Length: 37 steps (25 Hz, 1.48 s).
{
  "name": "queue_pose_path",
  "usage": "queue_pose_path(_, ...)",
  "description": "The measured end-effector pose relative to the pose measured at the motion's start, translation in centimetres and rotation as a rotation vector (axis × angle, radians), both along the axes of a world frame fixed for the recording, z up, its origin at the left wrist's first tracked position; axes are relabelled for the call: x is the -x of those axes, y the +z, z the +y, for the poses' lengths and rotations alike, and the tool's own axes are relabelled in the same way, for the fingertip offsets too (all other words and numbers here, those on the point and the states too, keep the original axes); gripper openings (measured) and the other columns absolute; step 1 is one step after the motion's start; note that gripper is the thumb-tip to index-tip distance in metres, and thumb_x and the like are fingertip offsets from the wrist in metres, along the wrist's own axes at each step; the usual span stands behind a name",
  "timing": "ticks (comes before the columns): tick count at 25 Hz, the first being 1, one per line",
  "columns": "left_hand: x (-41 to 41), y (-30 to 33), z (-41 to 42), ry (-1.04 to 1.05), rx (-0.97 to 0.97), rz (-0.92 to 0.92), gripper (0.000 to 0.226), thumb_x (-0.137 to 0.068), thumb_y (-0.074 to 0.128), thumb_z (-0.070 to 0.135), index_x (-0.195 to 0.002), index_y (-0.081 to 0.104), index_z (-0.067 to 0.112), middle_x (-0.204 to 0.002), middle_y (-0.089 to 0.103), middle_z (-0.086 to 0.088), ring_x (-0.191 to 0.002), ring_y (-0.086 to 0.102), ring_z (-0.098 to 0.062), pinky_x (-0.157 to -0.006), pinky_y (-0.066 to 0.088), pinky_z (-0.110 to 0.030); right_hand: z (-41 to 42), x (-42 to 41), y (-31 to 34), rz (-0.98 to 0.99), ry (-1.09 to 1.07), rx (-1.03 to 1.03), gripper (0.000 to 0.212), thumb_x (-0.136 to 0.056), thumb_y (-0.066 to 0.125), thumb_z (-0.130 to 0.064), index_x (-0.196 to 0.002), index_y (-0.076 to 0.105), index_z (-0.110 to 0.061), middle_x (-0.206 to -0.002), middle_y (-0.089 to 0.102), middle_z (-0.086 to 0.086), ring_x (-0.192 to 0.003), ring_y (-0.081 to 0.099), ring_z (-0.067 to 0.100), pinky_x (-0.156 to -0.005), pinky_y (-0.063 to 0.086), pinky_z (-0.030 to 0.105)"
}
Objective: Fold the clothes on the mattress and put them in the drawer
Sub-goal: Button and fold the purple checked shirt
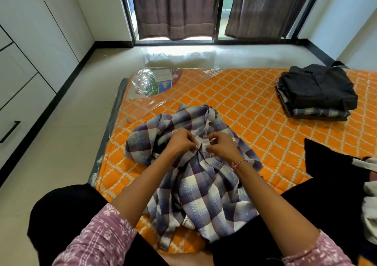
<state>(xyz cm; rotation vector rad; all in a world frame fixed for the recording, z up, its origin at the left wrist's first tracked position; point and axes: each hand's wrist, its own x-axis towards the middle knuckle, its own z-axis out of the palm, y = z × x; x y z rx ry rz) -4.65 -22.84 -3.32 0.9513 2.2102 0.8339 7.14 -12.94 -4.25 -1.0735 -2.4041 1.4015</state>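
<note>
Crumpled plaid shirt [195, 173] on the near part of the orange mattress [255, 106], left hand [180, 141] and right hand [223, 146] pinching its front placket between curled fingertips, folded stack [316, 92] far right.

A bedroom interior is shown in daylight. Pale, glossy floor tiles [67, 143] are edged by a black skirting board [61, 90] running along the white walls [346, 10]. The left side is lined by white built-in cabinets [30, 41], marked by thin dark seams and fitted with a black bar handle [10, 132]. At the far end, a dark-framed sliding window [221, 10] is partly covered by two brown curtains [175, 6], their hems hanging just above the sill. Light is admitted through the gaps and reflected brightly on the floor below the window.
</note>
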Motion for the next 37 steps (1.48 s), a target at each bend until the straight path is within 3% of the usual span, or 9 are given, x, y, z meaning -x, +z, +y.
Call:
queue_pose_path(4,-0.6,1.0,0.5,0.085,0.047,0.179,0.006,-0.079,0.065,0.001,-0.076,0.071,0.001,-0.082,0.071,-0.010,-0.074,0.065,-0.018,-0.070,0.057,-0.035,-1.2,0.0,-0.2,0.078,-0.114,-0.121,0.014,-0.076,0.064,-0.003,-0.086,0.057,-0.010,-0.069,0.058,0.005,-0.062,0.053,0.020,-0.053,0.041,0.024)
queue_pose_path(6,-1.3,1.3,0.6,0.067,0.029,0.235,0.009,-0.079,0.063,0.002,-0.076,0.071,0.002,-0.081,0.071,-0.011,-0.077,0.066,-0.024,-0.072,0.057,-0.040,-1.7,0.2,0.1,0.122,-0.163,-0.195,0.011,-0.075,0.064,-0.005,-0.082,0.057,-0.009,-0.065,0.056,0.003,-0.060,0.050,0.017,-0.050,0.038,0.026)
queue_pose_path(11,-1.2,1.1,0.1,0.163,-0.124,-0.172,0.011,-0.084,0.064,0.002,-0.074,0.068,0.006,-0.068,0.063,-0.007,-0.062,0.057,-0.016,-0.055,0.047,-0.023,-2.9,0.3,0.0,0.235,-0.282,-0.165,0.012,-0.078,0.069,-0.005,-0.077,0.058,-0.011,-0.073,0.061,0.002,-0.068,0.057,0.014,-0.060,0.047,0.027)
queue_pose_path(16,-2.1,0.4,-0.2,0.232,-0.232,-0.219,0.007,-0.081,0.068,-0.002,-0.075,0.069,0.000,-0.065,0.063,-0.006,-0.056,0.056,-0.007,-0.046,0.042,-0.009,-2.7,0.2,-0.6,0.275,-0.402,0.041,0.013,-0.073,0.069,0.004,-0.074,0.062,-0.007,-0.078,0.064,0.007,-0.078,0.063,0.024,-0.072,0.055,0.038)
queue_pose_path(22,-2.4,-0.5,-0.1,0.249,-0.231,-0.193,0.004,-0.079,0.071,0.000,-0.075,0.070,0.001,-0.072,0.067,-0.011,-0.065,0.063,-0.016,-0.059,0.050,-0.021,-2.7,0.0,-0.6,0.284,-0.430,0.115,0.016,-0.073,0.066,0.009,-0.067,0.062,-0.005,-0.073,0.064,0.013,-0.073,0.063,0.029,-0.071,0.055,0.043)
queue_pose_path(27,-2.5,-1.1,-0.4,0.312,-0.281,-0.182,0.006,-0.078,0.073,0.000,-0.074,0.071,0.004,-0.075,0.070,-0.014,-0.072,0.068,-0.023,-0.074,0.057,-0.033,-2.5,-0.3,-0.5,0.314,-0.356,0.193,0.025,-0.075,0.066,0.010,-0.064,0.057,-0.011,-0.085,0.068,0.025,-0.085,0.067,0.039,-0.077,0.055,0.047)
queue_pose_path(31,-2.5,-0.9,-0.4,0.339,-0.309,-0.369,0.014,-0.083,0.066,-0.002,-0.075,0.069,0.009,-0.076,0.070,-0.012,-0.069,0.068,-0.019,-0.062,0.056,-0.021,-2.5,-0.4,-0.1,0.262,-0.296,-0.043,0.020,-0.072,0.075,0.001,-0.067,0.058,-0.008,-0.075,0.066,0.015,-0.073,0.064,0.026,-0.069,0.055,0.039)
queue_pose_path(35,-3.0,-0.3,0.1,0.405,-0.392,-0.532,0.005,-0.083,0.069,0.008,-0.085,0.065,0.009,-0.077,0.066,-0.008,-0.061,0.062,-0.012,-0.052,0.051,-0.017,-3.3,0.0,0.2,0.270,-0.243,-0.318,0.012,-0.077,0.065,0.003,-0.074,0.056,-0.005,-0.067,0.058,0.006,-0.063,0.054,0.017,-0.061,0.050,0.038)
queue_pose_path(37,-3.1,-0.4,0.4,0.455,-0.416,-0.552,0.011,-0.082,0.070,0.004,-0.090,0.065,0.007,-0.080,0.066,-0.008,-0.068,0.064,-0.015,-0.055,0.053,-0.019,-3.9,0.0,0.0,0.276,-0.228,-0.386,0.011,-0.080,0.062,0.003,-0.075,0.055,-0.004,-0.070,0.060,0.009,-0.065,0.055,0.020,-0.060,0.049,0.038)
